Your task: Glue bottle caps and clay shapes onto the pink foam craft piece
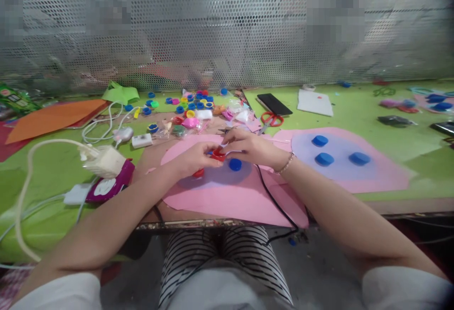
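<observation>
Between thumb and fingers, my left hand point(196, 159) pinches a red bottle cap point(219, 156) above the lavender paper point(216, 178). My right hand point(253, 148) reaches in from the other side, its fingers bent and closed at the top of that cap. Whatever those right fingertips grip is too small to make out. A blue bottle cap point(235, 164) lies on the lavender paper just below my right hand. Under my left hand a second red cap point(198, 173) is partly hidden. The lavender piece rests on a larger pink paper shape point(220, 206).
Another pink shape point(386, 177) on the right carries three blue caps. Red-handled scissors point(272, 119) and a black phone point(274, 104) lie behind my right hand. Loose caps and small bags cover the back. A white plug point(104, 161) and cables stand left; a black cord point(269, 192) crosses the pink paper.
</observation>
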`<state>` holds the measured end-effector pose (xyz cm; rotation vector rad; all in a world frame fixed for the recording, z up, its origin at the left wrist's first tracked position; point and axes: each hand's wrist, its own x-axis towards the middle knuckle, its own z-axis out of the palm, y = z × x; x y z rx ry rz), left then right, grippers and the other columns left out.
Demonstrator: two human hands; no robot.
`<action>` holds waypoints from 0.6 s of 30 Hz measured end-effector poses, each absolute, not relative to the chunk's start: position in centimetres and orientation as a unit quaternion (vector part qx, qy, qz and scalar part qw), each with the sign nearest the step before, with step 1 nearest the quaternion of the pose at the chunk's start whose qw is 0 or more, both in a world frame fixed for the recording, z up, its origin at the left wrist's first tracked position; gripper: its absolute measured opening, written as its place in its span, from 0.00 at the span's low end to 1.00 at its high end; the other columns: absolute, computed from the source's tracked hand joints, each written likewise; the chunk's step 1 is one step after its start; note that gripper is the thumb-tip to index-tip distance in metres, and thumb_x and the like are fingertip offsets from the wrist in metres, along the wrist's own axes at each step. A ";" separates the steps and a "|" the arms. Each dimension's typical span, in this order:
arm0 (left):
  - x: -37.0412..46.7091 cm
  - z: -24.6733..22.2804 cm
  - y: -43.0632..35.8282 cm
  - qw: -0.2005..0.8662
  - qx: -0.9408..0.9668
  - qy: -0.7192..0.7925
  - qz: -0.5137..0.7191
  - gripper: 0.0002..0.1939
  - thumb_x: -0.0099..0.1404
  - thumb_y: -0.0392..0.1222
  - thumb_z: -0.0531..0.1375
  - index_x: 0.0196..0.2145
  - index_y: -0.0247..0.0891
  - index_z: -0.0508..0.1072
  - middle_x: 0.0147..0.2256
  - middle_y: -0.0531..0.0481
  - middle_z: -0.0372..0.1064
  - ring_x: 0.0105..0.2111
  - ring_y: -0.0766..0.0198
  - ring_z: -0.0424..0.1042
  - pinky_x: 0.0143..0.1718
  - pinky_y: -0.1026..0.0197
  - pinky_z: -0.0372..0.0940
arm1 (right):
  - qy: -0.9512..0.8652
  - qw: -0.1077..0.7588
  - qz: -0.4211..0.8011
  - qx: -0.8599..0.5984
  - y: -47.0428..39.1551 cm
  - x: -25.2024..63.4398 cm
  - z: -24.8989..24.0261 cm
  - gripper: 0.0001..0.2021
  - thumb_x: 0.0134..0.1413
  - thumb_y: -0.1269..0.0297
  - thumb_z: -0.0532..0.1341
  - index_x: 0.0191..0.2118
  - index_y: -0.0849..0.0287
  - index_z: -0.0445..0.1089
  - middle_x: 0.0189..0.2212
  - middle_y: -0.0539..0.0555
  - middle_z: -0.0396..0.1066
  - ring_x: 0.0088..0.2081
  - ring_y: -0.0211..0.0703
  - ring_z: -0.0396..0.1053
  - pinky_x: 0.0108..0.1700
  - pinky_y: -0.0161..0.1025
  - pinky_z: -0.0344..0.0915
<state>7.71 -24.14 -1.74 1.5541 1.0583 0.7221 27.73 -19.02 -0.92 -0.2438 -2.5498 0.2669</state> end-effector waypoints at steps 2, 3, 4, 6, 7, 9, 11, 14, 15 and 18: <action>7.7 -1.9 -24.1 0.521 0.657 0.454 0.302 0.17 0.48 0.36 0.63 0.38 0.35 0.71 0.39 0.47 0.70 0.39 0.62 0.69 0.45 0.56 0.63 | -0.953 0.270 0.106 -0.090 -19.2 27.5 -1.0 0.07 0.57 0.67 0.56 0.37 0.59 0.72 0.39 0.58 0.66 0.42 0.41 0.65 0.45 0.42 0.66; 7.8 -1.9 -24.0 0.514 0.658 0.459 0.305 0.18 0.48 0.36 0.63 0.39 0.35 0.70 0.39 0.47 0.70 0.39 0.62 0.69 0.45 0.55 0.63 | -0.953 0.269 0.108 -0.090 -19.2 27.4 -1.1 0.07 0.57 0.68 0.56 0.36 0.59 0.72 0.39 0.57 0.66 0.42 0.40 0.65 0.45 0.41 0.66; 7.8 -1.9 -24.0 0.510 0.657 0.460 0.311 0.20 0.48 0.37 0.63 0.41 0.36 0.70 0.40 0.47 0.70 0.40 0.62 0.69 0.46 0.54 0.63 | -0.952 0.270 0.109 -0.090 -19.2 27.3 -1.2 0.07 0.57 0.68 0.56 0.35 0.59 0.72 0.39 0.57 0.66 0.42 0.40 0.65 0.44 0.41 0.66; 7.9 -1.8 -23.9 0.507 0.653 0.454 0.332 0.23 0.47 0.37 0.64 0.43 0.36 0.68 0.43 0.45 0.68 0.42 0.62 0.68 0.46 0.55 0.63 | -0.950 0.278 0.108 -0.089 -19.2 27.1 -1.3 0.07 0.56 0.68 0.56 0.33 0.60 0.71 0.38 0.57 0.66 0.41 0.40 0.65 0.44 0.40 0.66; 8.0 -1.8 -23.9 0.505 0.653 0.449 0.341 0.24 0.47 0.37 0.64 0.43 0.36 0.67 0.44 0.44 0.67 0.43 0.62 0.68 0.46 0.55 0.63 | -0.950 0.280 0.107 -0.090 -19.3 27.1 -1.4 0.07 0.56 0.69 0.56 0.33 0.60 0.71 0.38 0.57 0.66 0.41 0.40 0.65 0.44 0.40 0.66; 8.0 -1.9 -23.9 0.492 0.660 0.449 0.348 0.23 0.46 0.38 0.65 0.42 0.35 0.66 0.44 0.44 0.67 0.42 0.63 0.68 0.44 0.57 0.64 | -0.950 0.278 0.105 -0.091 -19.3 27.1 -1.4 0.07 0.57 0.69 0.56 0.32 0.60 0.71 0.37 0.56 0.66 0.40 0.39 0.65 0.43 0.40 0.66; 8.1 -2.0 -24.0 0.471 0.667 0.464 0.344 0.20 0.47 0.40 0.65 0.38 0.35 0.66 0.39 0.46 0.68 0.37 0.65 0.68 0.41 0.58 0.65 | -0.953 0.273 0.102 -0.088 -19.4 27.1 -1.3 0.07 0.57 0.69 0.55 0.33 0.60 0.70 0.36 0.56 0.66 0.39 0.39 0.65 0.42 0.39 0.66; 8.0 -1.9 -24.2 0.440 0.668 0.490 0.347 0.16 0.49 0.40 0.64 0.34 0.35 0.65 0.33 0.49 0.68 0.32 0.67 0.68 0.37 0.59 0.65 | -0.954 0.269 0.099 -0.085 -19.5 27.1 -1.0 0.08 0.58 0.69 0.54 0.33 0.60 0.70 0.35 0.56 0.67 0.38 0.39 0.65 0.41 0.39 0.66; 8.0 -1.9 -24.3 0.433 0.668 0.494 0.348 0.15 0.49 0.40 0.64 0.34 0.36 0.65 0.32 0.50 0.68 0.32 0.67 0.68 0.37 0.59 0.65 | -0.954 0.270 0.100 -0.087 -19.5 27.2 -1.0 0.08 0.58 0.69 0.54 0.33 0.60 0.70 0.34 0.56 0.67 0.38 0.39 0.66 0.41 0.39 0.66; 7.9 -1.6 -24.2 0.434 0.671 0.490 0.348 0.14 0.49 0.38 0.64 0.33 0.36 0.66 0.33 0.49 0.69 0.32 0.67 0.68 0.38 0.59 0.65 | -0.948 0.279 0.109 -0.105 -19.4 27.4 -0.7 0.09 0.58 0.68 0.54 0.32 0.60 0.70 0.34 0.56 0.67 0.38 0.39 0.66 0.42 0.39 0.66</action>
